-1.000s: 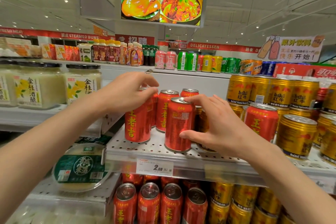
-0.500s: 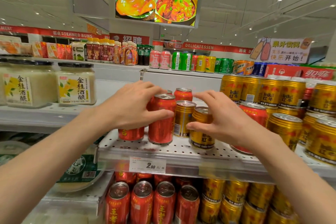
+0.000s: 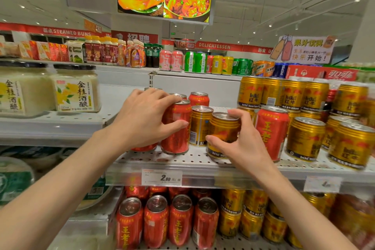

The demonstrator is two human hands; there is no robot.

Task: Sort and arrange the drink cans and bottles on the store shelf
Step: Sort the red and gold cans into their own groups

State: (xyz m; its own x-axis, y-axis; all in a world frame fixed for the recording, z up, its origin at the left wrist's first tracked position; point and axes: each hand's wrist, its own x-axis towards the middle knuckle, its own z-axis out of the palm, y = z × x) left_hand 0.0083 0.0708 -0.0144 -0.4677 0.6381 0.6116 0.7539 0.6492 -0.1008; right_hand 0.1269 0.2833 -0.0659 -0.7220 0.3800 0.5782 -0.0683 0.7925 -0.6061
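1. The right hand (image 3: 242, 144) curled round a gold can (image 3: 224, 134) at the front of the shelf (image 3: 203, 163), thumb on the near left side, fingers hooked over the rim on the far right. The can stood upright, its long axis vertical, sitting inside that grip.

2. The left hand (image 3: 142, 119) gripped a red can (image 3: 177, 128), thumb across its front and fingers draped over the top of it and its neighbours. That can was upright too, and stood just right of the palm.

3. Between the two grips stood a second gold can (image 3: 199, 125), just left of and behind the one in the right hand, touching or nearly touching the red can (I could not tell which).

4. A lone red can (image 3: 271, 132) stood just right of the right hand, and beyond it the gold block (image 3: 304, 138) ran on rightward.

5. The relation that mattered, I judged: the gold block lay to the right of the right-hand grip, with the lone red can in between, so the held gold can would have to pass over or in front of it. The right hand was clearly the nearer one for that.

6. The red group sat under and left of the left grip, so the stray red can belonged that way.
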